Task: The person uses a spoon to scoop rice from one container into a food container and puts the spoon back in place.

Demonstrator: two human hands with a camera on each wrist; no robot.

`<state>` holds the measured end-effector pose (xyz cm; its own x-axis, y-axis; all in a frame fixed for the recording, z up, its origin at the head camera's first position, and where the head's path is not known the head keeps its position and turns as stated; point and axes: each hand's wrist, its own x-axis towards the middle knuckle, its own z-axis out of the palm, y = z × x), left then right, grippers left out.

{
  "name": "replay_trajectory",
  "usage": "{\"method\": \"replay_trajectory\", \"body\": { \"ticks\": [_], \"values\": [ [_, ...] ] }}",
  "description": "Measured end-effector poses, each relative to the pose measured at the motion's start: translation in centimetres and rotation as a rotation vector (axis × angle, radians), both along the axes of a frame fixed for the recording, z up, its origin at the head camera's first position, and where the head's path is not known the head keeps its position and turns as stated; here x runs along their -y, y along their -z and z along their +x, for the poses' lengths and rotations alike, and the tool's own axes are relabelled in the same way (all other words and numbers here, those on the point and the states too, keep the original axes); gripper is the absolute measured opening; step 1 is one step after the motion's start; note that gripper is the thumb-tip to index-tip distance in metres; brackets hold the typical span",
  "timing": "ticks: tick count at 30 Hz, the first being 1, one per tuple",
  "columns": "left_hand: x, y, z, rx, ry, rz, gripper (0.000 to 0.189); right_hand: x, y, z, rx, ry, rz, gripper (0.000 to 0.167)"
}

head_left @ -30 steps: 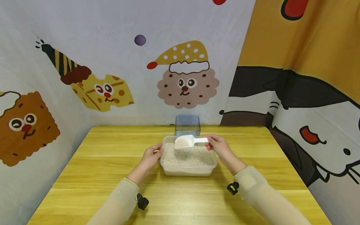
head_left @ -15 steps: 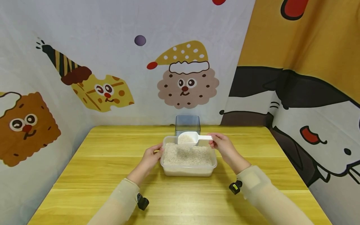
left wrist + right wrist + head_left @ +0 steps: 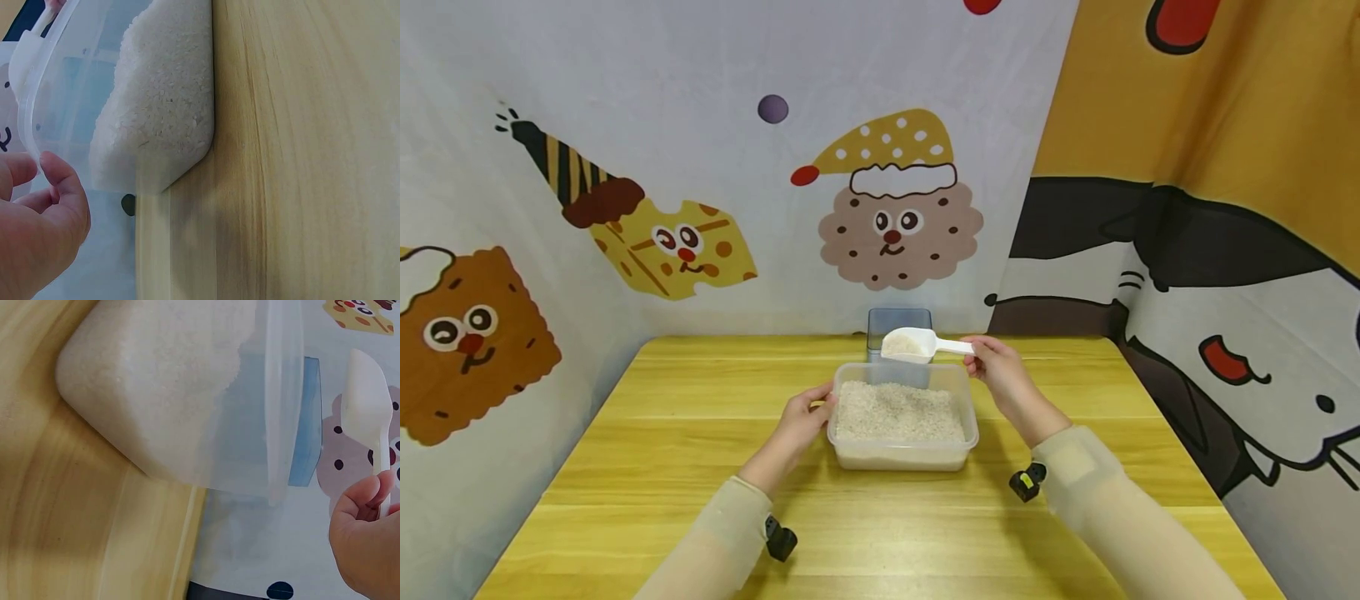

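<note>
A clear plastic tub (image 3: pixel 968 437) filled with rice (image 3: pixel 898 417) stands on the table. My left hand (image 3: pixel 800 421) pinches its left rim between thumb and fingers, as the left wrist view shows at the tub's rim (image 3: pixel 32 106). In my right hand (image 3: pixel 1007 383) is the handle of a white scoop (image 3: pixel 927 345), raised level with rice in its bowl. From the head, the scoop overlaps a blue transparent container (image 3: pixel 899 319) behind the tub. The right wrist view shows the scoop's underside (image 3: pixel 362 406) above both vessels.
The wooden table (image 3: pixel 685 433) ends just behind the blue container. A white cloth (image 3: pixel 700 100) printed with cartoon figures hangs along its back edge and left side. More printed cloth (image 3: pixel 1240 358) hangs at the right.
My right hand has lifted the loaded scoop from over the rice, moving it away from me and slightly right, to the blue container. The left hand stays at the tub's rim.
</note>
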<state>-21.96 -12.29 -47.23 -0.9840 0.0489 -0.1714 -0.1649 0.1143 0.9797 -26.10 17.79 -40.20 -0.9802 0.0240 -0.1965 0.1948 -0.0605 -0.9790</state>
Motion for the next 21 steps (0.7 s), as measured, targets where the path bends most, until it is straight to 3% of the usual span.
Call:
{"method": "replay_trajectory", "body": {
  "ticks": [2,9,21],
  "values": [
    [-0.1,-0.5,0.2,0.000,0.007,0.007,0.042,0.0,0.0,-0.3,-0.002,0.007,0.009,0.031],
    [-0.1,0.1,0.0,0.007,0.002,0.001,0.042,0.0,-0.3,-1.1,-0.028,0.017,0.013,0.031],
    [0.0,0.0,0.3,0.011,0.010,0.007,0.043,-0.4,-0.9,-2.6,-0.047,0.048,0.071,0.035]
  ]
}}
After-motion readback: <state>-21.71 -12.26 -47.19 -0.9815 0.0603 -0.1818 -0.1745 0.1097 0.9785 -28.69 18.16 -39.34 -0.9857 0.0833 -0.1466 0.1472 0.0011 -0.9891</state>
